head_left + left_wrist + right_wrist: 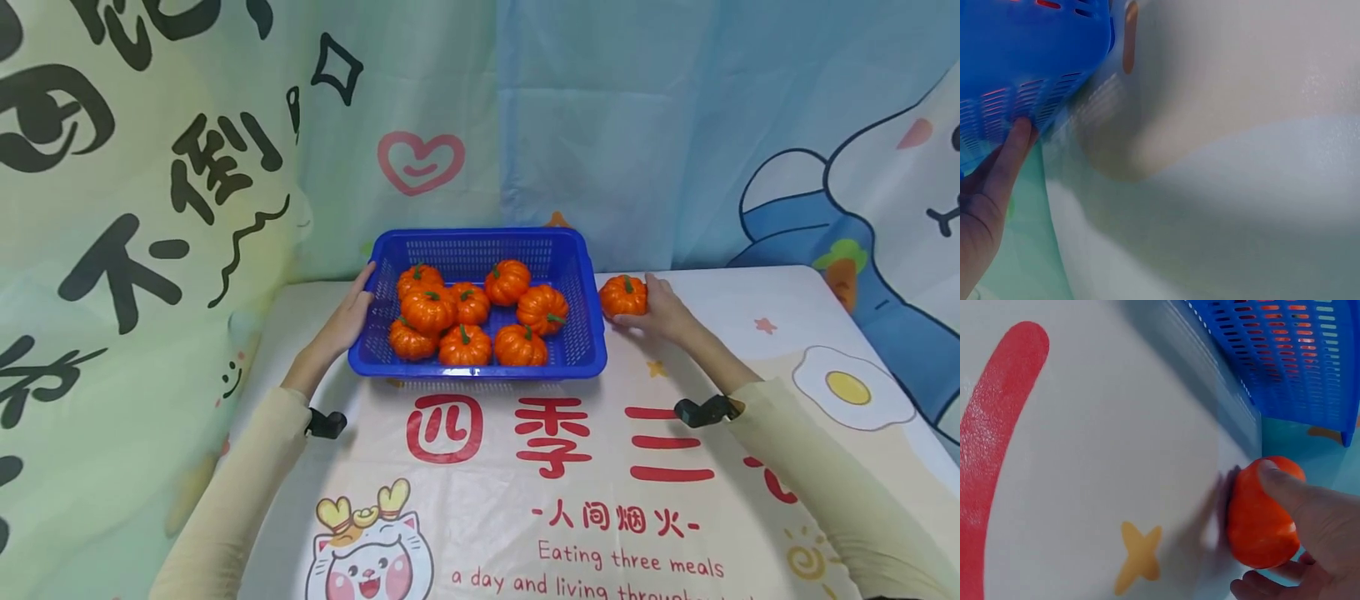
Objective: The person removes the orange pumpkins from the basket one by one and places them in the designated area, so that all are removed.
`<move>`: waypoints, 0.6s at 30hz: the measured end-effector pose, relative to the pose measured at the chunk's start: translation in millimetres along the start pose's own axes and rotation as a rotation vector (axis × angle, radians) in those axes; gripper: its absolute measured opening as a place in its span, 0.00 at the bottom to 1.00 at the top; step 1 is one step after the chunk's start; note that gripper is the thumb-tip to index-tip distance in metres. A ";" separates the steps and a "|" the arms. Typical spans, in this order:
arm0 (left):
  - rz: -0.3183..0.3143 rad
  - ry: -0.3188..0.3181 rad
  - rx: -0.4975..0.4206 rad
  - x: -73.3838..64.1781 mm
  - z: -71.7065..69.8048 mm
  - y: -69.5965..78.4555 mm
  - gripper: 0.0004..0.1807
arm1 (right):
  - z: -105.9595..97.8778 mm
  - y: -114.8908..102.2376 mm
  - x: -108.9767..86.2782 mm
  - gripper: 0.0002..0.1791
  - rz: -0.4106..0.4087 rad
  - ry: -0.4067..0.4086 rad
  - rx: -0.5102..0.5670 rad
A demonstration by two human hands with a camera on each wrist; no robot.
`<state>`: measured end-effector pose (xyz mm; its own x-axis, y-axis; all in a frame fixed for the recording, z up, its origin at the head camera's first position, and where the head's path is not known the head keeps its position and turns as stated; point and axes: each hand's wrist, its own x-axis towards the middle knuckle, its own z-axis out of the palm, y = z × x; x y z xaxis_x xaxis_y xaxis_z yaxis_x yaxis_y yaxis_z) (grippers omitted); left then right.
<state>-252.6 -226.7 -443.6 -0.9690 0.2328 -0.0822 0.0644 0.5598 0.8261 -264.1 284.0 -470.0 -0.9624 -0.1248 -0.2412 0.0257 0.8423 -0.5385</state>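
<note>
A blue plastic basket point(480, 372) with slotted walls stands at the back of the table and holds several small orange pumpkins point(543, 309) with green stems. At its left side, my left hand point(351, 317) touches the outer wall with extended fingers. The left wrist view shows a digit against the slotted wall point(994, 115); the rest of that hand is partly cut off. Just right of the basket, my right hand point(666, 310) grips a single orange pumpkin point(623, 296), thumb on one side and fingers on the other. In the right wrist view this pumpkin point(1263, 519) is at the table's back edge.
A printed cloth point(480, 517) with red characters and cartoon figures covers the table. Behind it hangs a pastel curtain point(600, 142) with a heart and a cartoon animal. Dark wrist-worn devices point(327, 424) sit on both forearms.
</note>
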 end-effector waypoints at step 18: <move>-0.019 -0.015 -0.022 -10.5 -2.8 19.7 0.32 | -26.0 -114.8 -55.5 0.59 -0.255 0.070 0.098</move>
<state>-241.9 -220.3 -424.9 -0.9662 0.2347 -0.1064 0.0406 0.5463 0.8366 -220.6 207.9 -373.9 -0.9573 -0.2871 -0.0330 -0.1975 0.7331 -0.6508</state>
